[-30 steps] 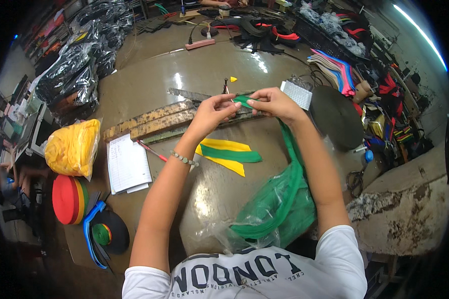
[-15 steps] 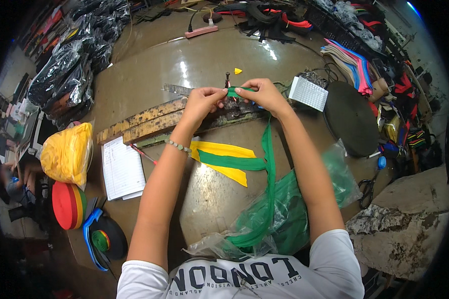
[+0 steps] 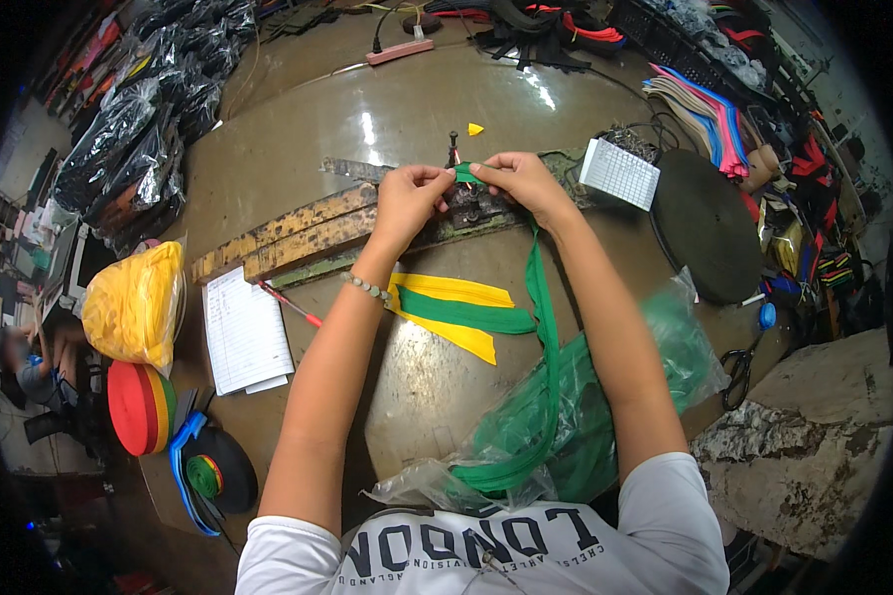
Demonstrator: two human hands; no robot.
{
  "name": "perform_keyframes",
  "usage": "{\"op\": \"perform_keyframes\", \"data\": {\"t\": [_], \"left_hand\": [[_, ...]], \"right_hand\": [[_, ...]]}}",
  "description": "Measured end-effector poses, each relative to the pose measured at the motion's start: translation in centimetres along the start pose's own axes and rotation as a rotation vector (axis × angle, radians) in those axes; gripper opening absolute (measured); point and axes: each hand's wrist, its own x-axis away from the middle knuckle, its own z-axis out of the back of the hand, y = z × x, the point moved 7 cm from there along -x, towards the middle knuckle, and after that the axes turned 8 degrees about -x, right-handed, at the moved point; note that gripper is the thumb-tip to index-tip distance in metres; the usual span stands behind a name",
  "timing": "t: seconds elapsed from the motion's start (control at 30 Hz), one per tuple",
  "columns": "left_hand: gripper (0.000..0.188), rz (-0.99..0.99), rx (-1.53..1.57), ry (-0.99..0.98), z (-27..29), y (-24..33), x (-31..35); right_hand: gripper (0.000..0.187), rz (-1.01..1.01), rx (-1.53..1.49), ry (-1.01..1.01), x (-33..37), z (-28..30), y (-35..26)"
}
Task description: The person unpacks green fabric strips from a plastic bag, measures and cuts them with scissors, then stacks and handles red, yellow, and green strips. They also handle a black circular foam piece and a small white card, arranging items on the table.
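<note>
Cloth, plastic, worn wood and a glossy table top

The green strap (image 3: 543, 327) is seen as matt woven cloth, as are the yellow and green cut pieces (image 3: 451, 309). The clear bag (image 3: 605, 416) is shown as thin, shiny, crinkled plastic. The table (image 3: 298, 149) is finished smooth and glossy, with lamp glare. The long bar (image 3: 288, 230) looks like rough, worn wood. The sheet (image 3: 245, 332) is matt paper.

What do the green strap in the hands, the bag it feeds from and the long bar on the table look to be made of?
Green strap: seemingly woven fabric webbing, matte, hanging limp and flat. Bag: thin clear plastic, glossy and crinkled, green showing through. Long bar: probably wood, worn yellow-brown with chipped edges, though painted metal is possible.
</note>
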Motion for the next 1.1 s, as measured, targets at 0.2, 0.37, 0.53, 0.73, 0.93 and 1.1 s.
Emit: {"op": "perform_keyframes", "data": {"t": [0.2, 0.37, 0.53, 0.73, 0.93, 1.1], "left_hand": [[0.022, 0.025, -0.036, -0.006, 0.0, -0.5, -0.4], [0.022, 0.038, -0.033, -0.011, 0.0, -0.5, -0.4], [0.023, 0.011, -0.079, -0.001, 0.1, -0.3, -0.3], [0.023, -0.004, -0.11, -0.006, 0.2, -0.4, -0.2], [0.024, -0.033, -0.103, -0.084, -0.1, -0.4, -0.1], [0.023, -0.061, -0.2, -0.081, -0.1, -0.1, 0.3]], "right_hand": [[0.025, -0.045, -0.032, -0.007, -0.3, -0.1, 0.9], [0.025, -0.064, -0.012, -0.01, -0.3, 0.0, 1.3], [0.026, -0.032, 0.041, -0.018, -0.1, 0.0, 1.0], [0.024, -0.031, 0.027, -0.03, 0.4, 0.0, 0.8], [0.023, -0.025, 0.024, -0.056, 0.6, 0.1, 0.7], [0.026, -0.011, 0.113, -0.12, 1.0, 0.3, 0.5]]}}
